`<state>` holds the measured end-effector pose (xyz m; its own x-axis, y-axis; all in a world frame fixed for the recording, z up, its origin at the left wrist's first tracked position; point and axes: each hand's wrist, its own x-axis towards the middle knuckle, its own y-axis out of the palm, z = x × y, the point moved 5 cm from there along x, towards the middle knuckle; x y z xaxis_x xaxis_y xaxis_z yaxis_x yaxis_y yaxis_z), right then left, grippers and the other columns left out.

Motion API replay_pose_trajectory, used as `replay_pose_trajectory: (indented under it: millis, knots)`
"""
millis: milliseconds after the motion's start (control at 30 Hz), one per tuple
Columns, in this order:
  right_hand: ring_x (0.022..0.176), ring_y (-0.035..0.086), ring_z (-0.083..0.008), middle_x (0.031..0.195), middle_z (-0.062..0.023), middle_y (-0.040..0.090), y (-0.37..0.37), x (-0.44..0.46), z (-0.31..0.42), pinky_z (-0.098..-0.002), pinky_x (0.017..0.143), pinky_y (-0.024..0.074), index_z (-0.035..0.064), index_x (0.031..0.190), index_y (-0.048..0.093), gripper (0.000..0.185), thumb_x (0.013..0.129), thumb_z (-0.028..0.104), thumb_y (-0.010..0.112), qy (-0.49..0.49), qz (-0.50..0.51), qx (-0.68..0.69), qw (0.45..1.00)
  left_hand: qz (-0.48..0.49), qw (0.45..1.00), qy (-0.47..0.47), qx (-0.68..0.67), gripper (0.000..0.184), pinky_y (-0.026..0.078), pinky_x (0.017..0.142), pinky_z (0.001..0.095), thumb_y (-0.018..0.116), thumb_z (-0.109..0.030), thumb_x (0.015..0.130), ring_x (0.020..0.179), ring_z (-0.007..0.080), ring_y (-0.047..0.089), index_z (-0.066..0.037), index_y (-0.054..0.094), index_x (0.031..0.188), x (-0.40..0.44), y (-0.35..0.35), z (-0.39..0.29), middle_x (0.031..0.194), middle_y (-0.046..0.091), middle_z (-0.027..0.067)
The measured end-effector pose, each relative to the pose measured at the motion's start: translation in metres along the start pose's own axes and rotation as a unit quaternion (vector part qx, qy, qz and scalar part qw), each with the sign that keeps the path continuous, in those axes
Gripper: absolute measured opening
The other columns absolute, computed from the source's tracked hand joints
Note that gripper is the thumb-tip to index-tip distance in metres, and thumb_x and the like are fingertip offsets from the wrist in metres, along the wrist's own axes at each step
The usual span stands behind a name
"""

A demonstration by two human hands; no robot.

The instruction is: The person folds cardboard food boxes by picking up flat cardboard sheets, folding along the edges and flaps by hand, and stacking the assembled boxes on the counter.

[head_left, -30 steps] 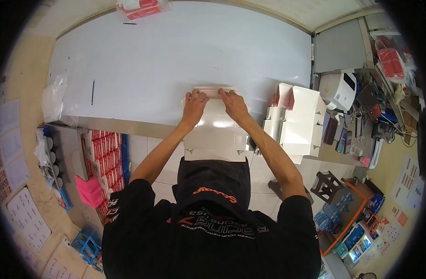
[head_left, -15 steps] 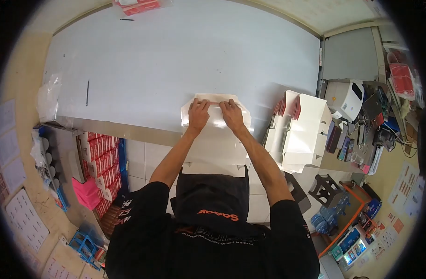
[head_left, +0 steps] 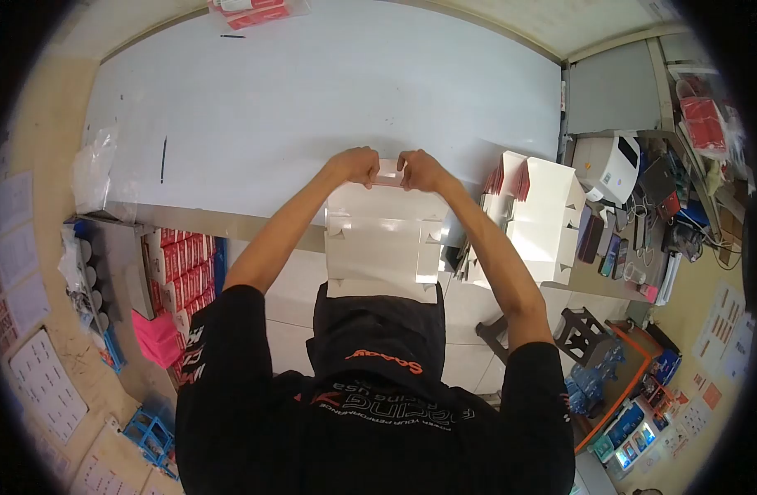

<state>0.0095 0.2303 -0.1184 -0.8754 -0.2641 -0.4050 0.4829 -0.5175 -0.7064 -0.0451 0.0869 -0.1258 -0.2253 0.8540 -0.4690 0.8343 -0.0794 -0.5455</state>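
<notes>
White card sheet [head_left: 377,247]: it lies straight in front of us, its far end on the tabletop [head_left: 271,107], the remainder overhanging the near edge and reaching our dark clothing [head_left: 378,322]; we judge this keeps it squared to the body.
Far flap [head_left: 387,171]: narrow, framed between our 2 hands, with a crease line along it.
Left hand [head_left: 355,166]: fingers curled, pinching the flap's left end; wrist bent inward.
Right hand [head_left: 423,171]: fingers curled down, pinching the right end; holding both ends probably keeps the fold even.
Arms: both bent, elbows spread wide, forearms slanting inward so the hands meet near our midline, a small gap between them.
Card stack [head_left: 544,223]: beside our right forearm, jutting past the tabletop's edge, red parts showing; likely put there for easy reach.
Further out: white device [head_left: 607,165] at right, clear plastic [head_left: 95,169] at left, red packets [head_left: 253,11] at the far side.
</notes>
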Motion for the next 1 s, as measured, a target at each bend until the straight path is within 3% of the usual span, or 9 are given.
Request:
replay_pose_trajectory:
  millis: [67,267,400,467,567,633,767,900,1000]
  knots:
    - [0.092,0.064,-0.0338,0.092,-0.0173,0.066,-0.004,0.011,-0.004,-0.0411,0.078,0.0525,0.0021,0.105,0.058,0.045,0.066,0.013,0.079,0.057,0.132,0.040,0.989,0.013,0.998,-0.028,-0.056,0.017,0.051,0.058,0.0348,0.081,-0.005,0.061,0.064,0.0223,0.066,-0.002,0.063,0.062,0.008,0.004,0.012,0.069,0.069,0.0112]
    - [0.095,0.063,-0.0306,0.102,-0.0148,0.068,0.009,0.009,-0.026,-0.0416,0.085,0.0503,0.0025,0.113,0.061,0.059,0.062,0.024,0.084,0.058,0.248,-0.033,0.966,-0.021,0.990,-0.072,-0.122,0.027,0.052,0.064,0.0375,0.086,-0.007,0.057,0.070,0.0260,0.064,-0.004,0.059,0.061,-0.005,0.019,0.010,0.071,0.067,0.0096]
    - [0.098,0.062,-0.0326,0.107,-0.0161,0.065,0.032,-0.020,-0.057,-0.0422,0.086,0.0498,0.0056,0.108,0.067,0.052,0.066,0.032,0.081,0.026,0.213,-0.091,0.972,-0.159,0.985,-0.046,-0.051,0.035,0.050,0.063,0.0393,0.087,-0.006,0.051,0.069,0.0267,0.062,-0.005,0.055,0.065,-0.009,0.026,0.006,0.068,0.063,0.0083]
    - [0.093,0.062,-0.0318,0.102,-0.0145,0.067,0.026,-0.028,-0.041,-0.0404,0.084,0.0490,0.0061,0.102,0.070,0.046,0.071,0.039,0.077,-0.072,0.207,-0.022,0.976,-0.159,0.982,-0.062,-0.076,0.036,0.050,0.062,0.0397,0.087,-0.006,0.050,0.069,0.0270,0.062,-0.005,0.054,0.065,-0.010,0.023,0.017,0.068,0.063,0.0085]
    - [0.074,0.059,-0.0214,0.083,-0.0105,0.068,0.024,-0.013,-0.037,-0.0359,0.071,0.0490,0.0037,0.102,0.070,0.043,0.080,0.040,0.071,0.051,0.249,0.096,0.962,-0.128,0.984,-0.072,-0.101,0.038,0.050,0.063,0.0397,0.086,-0.005,0.049,0.072,0.0273,0.062,-0.004,0.053,0.068,-0.015,0.024,0.015,0.069,0.063,0.0084]
    - [0.071,0.058,-0.0190,0.080,-0.0091,0.068,0.021,-0.012,-0.033,-0.0352,0.067,0.0489,0.0031,0.100,0.070,0.040,0.081,0.038,0.071,0.065,0.266,0.093,0.957,-0.123,0.983,-0.057,-0.123,0.040,0.048,0.058,0.0340,0.086,0.000,0.049,0.061,0.0221,0.060,-0.005,0.057,0.077,-0.014,0.026,0.015,0.064,0.062,0.0088]
    - [0.064,0.056,-0.0142,0.074,-0.0070,0.066,0.021,-0.008,-0.030,-0.0327,0.059,0.0480,0.0013,0.092,0.070,0.032,0.079,0.030,0.074,0.080,0.269,0.103,0.954,-0.156,0.984,-0.065,-0.049,0.041,0.050,0.061,0.0360,0.084,0.000,0.051,0.067,0.0240,0.063,-0.005,0.059,0.083,-0.013,0.040,0.016,0.068,0.064,0.0102]
    - [0.066,0.059,-0.0183,0.074,-0.0095,0.067,0.035,-0.004,-0.023,-0.0358,0.062,0.0491,0.0034,0.088,0.070,0.027,0.077,0.028,0.075,0.046,0.232,-0.020,0.971,-0.258,0.957,-0.135,0.003,0.044,0.052,0.071,0.0415,0.080,0.000,0.054,0.082,0.0305,0.063,-0.005,0.061,0.094,-0.017,0.062,0.017,0.084,0.065,0.0110]
    - [0.070,0.063,-0.0263,0.075,-0.0126,0.066,0.051,-0.013,-0.032,-0.0404,0.065,0.0501,0.0063,0.084,0.069,0.023,0.079,0.029,0.072,0.048,0.101,-0.035,0.993,-0.284,0.945,-0.159,0.022,0.040,0.050,0.077,0.0449,0.078,-0.002,0.059,0.091,0.0320,0.061,-0.005,0.060,0.095,-0.022,0.069,0.014,0.086,0.065,0.0108]
